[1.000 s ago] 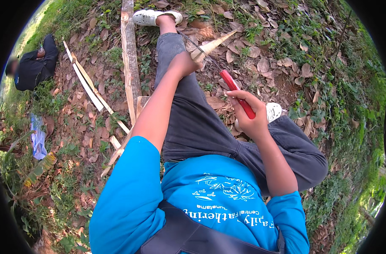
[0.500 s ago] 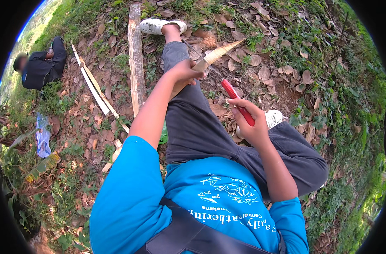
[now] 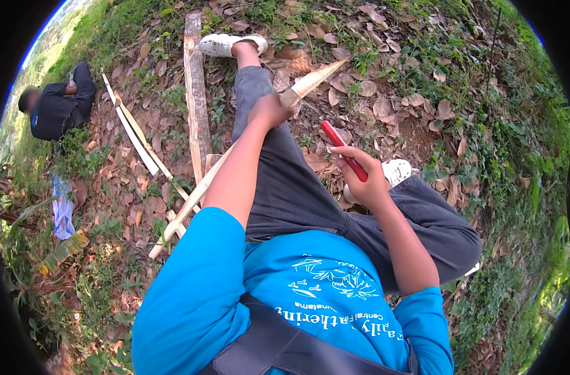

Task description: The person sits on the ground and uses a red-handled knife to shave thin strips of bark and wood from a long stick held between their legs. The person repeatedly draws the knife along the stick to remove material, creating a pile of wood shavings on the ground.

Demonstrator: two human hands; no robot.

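Note:
My left hand (image 3: 272, 112) is closed around a long, pale wooden stick (image 3: 316, 80) above my outstretched leg. The far end tapers to a point, and the rest passes beneath my left forearm toward the lower left. My right hand (image 3: 367, 174) grips a slim red-handled tool (image 3: 344, 150), held above the ground between my legs. Its far end points toward the stick, apart from it; any blade there is too faint to make out.
A long split log with bark (image 3: 196, 94) lies left of my outstretched leg. Pale wood strips (image 3: 135, 134) rest further left on leafy ground. Another person (image 3: 53, 112) sits at the far left. A bluish plastic bag (image 3: 63, 209) lies nearer, among plants.
The stick has tilted more steeply, its tip shifting slightly left and its lower length now showing left of my forearm. My right hand and the red-handled tool have moved slightly left.

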